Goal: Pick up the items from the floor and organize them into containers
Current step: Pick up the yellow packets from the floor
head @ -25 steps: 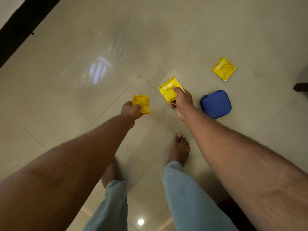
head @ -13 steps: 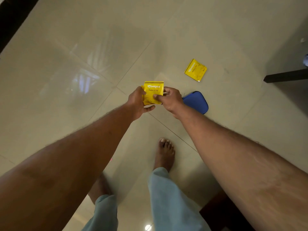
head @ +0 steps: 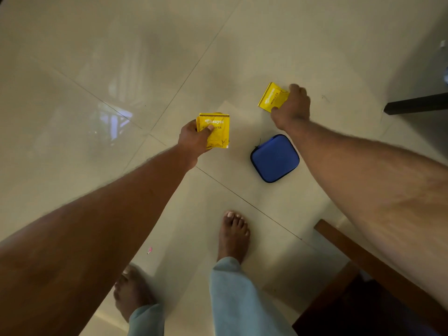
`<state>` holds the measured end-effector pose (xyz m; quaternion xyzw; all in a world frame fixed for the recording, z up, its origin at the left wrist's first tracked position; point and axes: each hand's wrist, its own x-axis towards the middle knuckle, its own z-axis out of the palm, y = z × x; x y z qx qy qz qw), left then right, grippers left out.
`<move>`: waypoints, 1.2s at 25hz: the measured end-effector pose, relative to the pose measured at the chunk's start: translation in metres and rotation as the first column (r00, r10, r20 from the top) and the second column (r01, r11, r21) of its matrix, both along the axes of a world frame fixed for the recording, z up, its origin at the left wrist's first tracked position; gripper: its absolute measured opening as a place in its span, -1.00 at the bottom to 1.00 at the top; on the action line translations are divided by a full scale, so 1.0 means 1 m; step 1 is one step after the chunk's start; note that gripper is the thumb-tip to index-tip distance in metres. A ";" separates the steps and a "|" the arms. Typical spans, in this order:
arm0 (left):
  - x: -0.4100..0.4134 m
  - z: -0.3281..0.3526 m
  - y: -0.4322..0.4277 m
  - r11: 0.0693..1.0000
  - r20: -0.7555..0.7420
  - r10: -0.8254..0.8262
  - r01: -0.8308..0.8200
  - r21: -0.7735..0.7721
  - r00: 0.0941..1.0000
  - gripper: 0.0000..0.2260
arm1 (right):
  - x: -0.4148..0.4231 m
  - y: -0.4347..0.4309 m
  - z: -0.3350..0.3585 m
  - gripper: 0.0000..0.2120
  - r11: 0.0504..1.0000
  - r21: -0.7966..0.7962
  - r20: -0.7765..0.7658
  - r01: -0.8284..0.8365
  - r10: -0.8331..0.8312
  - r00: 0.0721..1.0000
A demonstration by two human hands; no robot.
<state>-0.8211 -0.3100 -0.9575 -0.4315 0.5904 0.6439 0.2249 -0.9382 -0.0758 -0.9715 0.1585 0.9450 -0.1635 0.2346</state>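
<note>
My left hand (head: 194,139) grips a small stack of yellow tea sachets (head: 217,130), held flat above the tiled floor at mid-frame. Further right and away from me, my right hand (head: 292,109) is closed on the edge of another yellow tea sachet (head: 271,98) down at floor level. A blue zipped square case (head: 275,158) lies on the floor between my two arms, just under my right forearm. No container is visible in the head view.
My bare feet (head: 232,235) stand on glossy cream floor tiles (head: 109,69). A dark furniture leg (head: 415,106) crosses the right edge. A brown wooden edge (head: 363,255) sits at the lower right. A tiny pink scrap (head: 149,250) lies near my left arm.
My right hand passed its sachet to my left hand, which now holds the stack, then reached right to the far sachet on the floor and closed on it.
</note>
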 end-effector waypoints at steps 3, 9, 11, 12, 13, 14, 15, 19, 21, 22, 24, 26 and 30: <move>-0.007 -0.007 -0.005 1.000 0.007 -0.006 0.006 -0.023 1.000 -0.83 | -0.005 -0.002 -0.009 -0.21 0.986 0.052 0.093 -0.159 0.153 0.984; -0.013 0.002 -0.004 0.999 -0.007 -0.042 0.042 0.009 0.999 -0.89 | 0.020 -0.017 -0.021 -0.45 0.972 0.187 -0.016 -0.142 0.148 0.989; -0.015 0.004 -0.005 0.999 -0.001 -0.043 0.043 0.021 0.999 -0.87 | 0.024 -0.018 -0.018 -0.64 0.993 0.102 -0.019 -0.066 0.068 0.998; -0.016 0.008 -0.005 0.999 0.005 -0.034 0.034 0.025 0.999 -0.87 | 0.026 -0.019 -0.014 -0.76 0.999 -0.028 -0.021 0.026 -0.026 0.999; -0.017 0.014 -0.004 0.999 0.007 -0.019 0.018 0.035 1.000 -0.87 | 0.028 -0.022 -0.004 -0.87 0.971 -0.193 -0.016 0.141 -0.147 0.989; -0.018 0.022 -0.003 0.999 0.014 -0.003 0.003 0.047 1.000 -0.87 | 0.030 -0.026 0.007 -0.93 0.910 -0.333 -0.004 0.248 -0.265 0.964; -0.019 0.032 0.000 0.998 0.020 0.002 -0.003 0.058 1.000 -0.86 | 0.032 -0.031 0.024 -0.94 0.842 -0.433 0.009 0.322 -0.353 0.936; -0.034 0.107 0.009 0.996 0.016 -0.042 0.040 0.084 0.999 -0.77 | 0.041 -0.048 0.116 -0.94 0.578 -0.641 0.155 0.505 -0.548 0.822; -0.043 0.157 0.012 0.994 -0.003 -0.069 0.069 0.081 0.998 -0.77 | 0.049 -0.053 0.169 -0.96 0.532 -0.666 0.199 0.524 -0.550 0.811; -0.048 0.185 0.014 0.993 -0.016 -0.082 0.083 0.082 0.997 -0.79 | 0.054 -0.054 0.194 -0.95 0.504 -0.687 0.221 0.523 -0.540 0.812; -0.053 0.253 0.018 0.990 -0.048 -0.109 0.113 0.088 0.993 -0.84 | 0.066 -0.055 0.258 -0.94 0.434 -0.740 0.254 0.514 -0.527 0.811; -0.051 0.325 0.024 0.977 -0.080 -0.154 0.164 0.133 0.985 -0.85 | 0.077 -0.053 0.322 -0.90 0.424 -0.771 0.222 0.475 -0.520 0.825; -0.026 0.448 0.035 0.922 -0.197 -0.280 0.320 0.218 0.940 -0.78 | 0.112 -0.044 0.443 -0.83 0.484 -0.783 0.067 0.391 -0.559 0.826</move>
